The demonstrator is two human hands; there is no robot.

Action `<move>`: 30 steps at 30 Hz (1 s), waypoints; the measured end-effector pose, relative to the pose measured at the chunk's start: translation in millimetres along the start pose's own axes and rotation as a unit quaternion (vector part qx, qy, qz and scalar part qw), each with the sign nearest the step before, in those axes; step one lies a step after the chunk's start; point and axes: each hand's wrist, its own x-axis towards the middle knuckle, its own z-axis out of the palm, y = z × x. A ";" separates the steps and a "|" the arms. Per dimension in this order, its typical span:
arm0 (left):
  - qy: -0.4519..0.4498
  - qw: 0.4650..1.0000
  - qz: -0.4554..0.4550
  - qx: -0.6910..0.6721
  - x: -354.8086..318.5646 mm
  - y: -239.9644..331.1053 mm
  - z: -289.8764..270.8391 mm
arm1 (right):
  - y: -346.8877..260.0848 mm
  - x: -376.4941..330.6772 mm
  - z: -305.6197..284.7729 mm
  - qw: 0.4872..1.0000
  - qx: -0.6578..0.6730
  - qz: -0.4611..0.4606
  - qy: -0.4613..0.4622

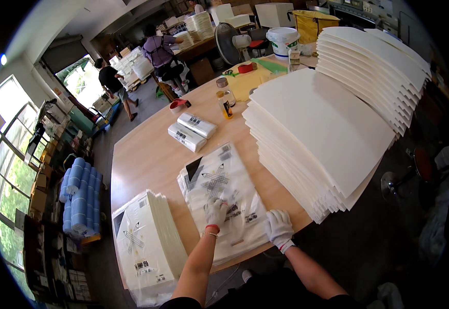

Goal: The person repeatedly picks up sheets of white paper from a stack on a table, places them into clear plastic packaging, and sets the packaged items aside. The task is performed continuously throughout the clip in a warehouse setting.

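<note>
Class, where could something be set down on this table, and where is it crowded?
The widest free patch of table lies left of the two white bundles, beyond the left bagged stack. A narrow strip parts the middle pile from the white sheets; the right hand sits at its near end. Crowded: the near edge and the right side.

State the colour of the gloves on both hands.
Left glove and right glove: white, shown best in the head view.
</note>
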 end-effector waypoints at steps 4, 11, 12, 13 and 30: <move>-0.016 0.991 -0.046 -0.126 -4.0 24.6 -13.7 | -1.8 -1.4 -4.6 1.000 0.015 -0.009 -0.008; -0.053 0.980 0.101 -0.161 -61.1 52.2 -51.3 | -42.4 6.7 15.3 0.923 0.339 0.153 -0.101; -0.088 0.973 0.109 -0.184 -60.8 63.1 -47.0 | -26.3 -4.5 55.1 0.898 0.348 0.229 -0.142; -0.112 0.968 0.099 -0.200 -69.5 60.6 -46.9 | -23.3 -3.2 62.1 0.897 0.329 0.245 -0.162; -0.164 0.900 0.067 -0.399 -50.2 157.5 -189.4 | -144.5 43.1 16.3 0.968 0.142 -0.042 -0.202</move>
